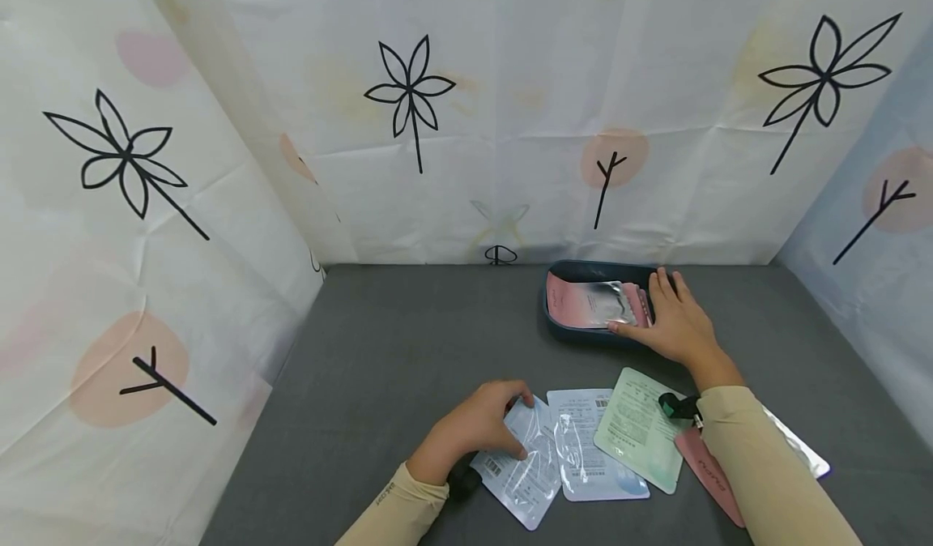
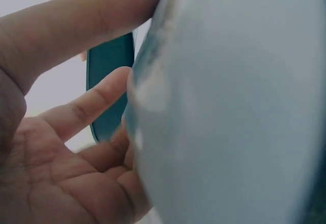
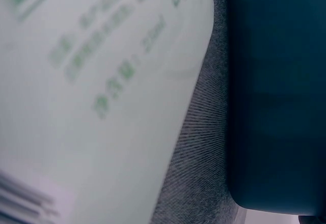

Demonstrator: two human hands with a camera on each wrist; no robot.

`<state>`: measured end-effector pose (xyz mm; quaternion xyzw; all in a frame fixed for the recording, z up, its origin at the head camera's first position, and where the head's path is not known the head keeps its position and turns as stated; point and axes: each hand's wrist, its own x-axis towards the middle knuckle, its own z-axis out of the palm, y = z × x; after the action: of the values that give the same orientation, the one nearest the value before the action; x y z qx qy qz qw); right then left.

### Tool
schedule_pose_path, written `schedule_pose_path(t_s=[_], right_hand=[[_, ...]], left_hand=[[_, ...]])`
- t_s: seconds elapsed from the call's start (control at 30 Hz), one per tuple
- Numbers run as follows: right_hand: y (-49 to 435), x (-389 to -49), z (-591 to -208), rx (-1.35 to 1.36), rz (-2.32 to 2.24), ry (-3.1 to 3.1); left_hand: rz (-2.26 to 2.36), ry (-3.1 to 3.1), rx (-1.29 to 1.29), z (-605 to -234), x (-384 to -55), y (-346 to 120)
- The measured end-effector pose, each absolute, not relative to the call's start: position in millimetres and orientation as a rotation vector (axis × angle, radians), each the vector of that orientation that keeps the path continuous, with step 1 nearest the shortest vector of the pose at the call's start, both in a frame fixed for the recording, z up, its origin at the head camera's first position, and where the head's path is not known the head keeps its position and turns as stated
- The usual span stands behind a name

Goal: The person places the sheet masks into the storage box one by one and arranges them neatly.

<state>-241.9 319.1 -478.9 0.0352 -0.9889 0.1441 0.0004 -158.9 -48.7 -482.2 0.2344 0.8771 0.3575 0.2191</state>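
Observation:
My left hand (image 1: 477, 420) holds the leftmost silver-blue foil sachet (image 1: 535, 465), its thumb across the printed face. In the left wrist view, fingertips touch the edge of this sachet (image 2: 219, 102), which is blurred and close. At the back, my right hand (image 1: 681, 327) grips the right end of a dark blue tray (image 1: 576, 336), thumb at the front rim and fingers at the rear. Inside the tray lie pink and silver sachets (image 1: 576, 301). The right wrist view shows the tray's side (image 3: 280, 96) but no part of the hand.
Beside the held sachet lie another silver-blue sachet (image 1: 594, 449) and a pale green sachet (image 1: 641, 424). A pink sachet (image 1: 710, 477) and a white packet (image 1: 805, 453) are partly under the right sleeve. Patterned cloth (image 1: 510, 84) encloses the grey table (image 1: 379, 351) behind and at the sides.

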Motion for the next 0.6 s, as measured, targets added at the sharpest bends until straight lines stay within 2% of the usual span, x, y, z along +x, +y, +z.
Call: schedule_pose_path(t_s=[0.6], right_hand=[[319, -242, -479, 0.097, 0.457, -3.122]], left_hand=[[1.209, 2.329, 0.674, -486, -172, -61]])
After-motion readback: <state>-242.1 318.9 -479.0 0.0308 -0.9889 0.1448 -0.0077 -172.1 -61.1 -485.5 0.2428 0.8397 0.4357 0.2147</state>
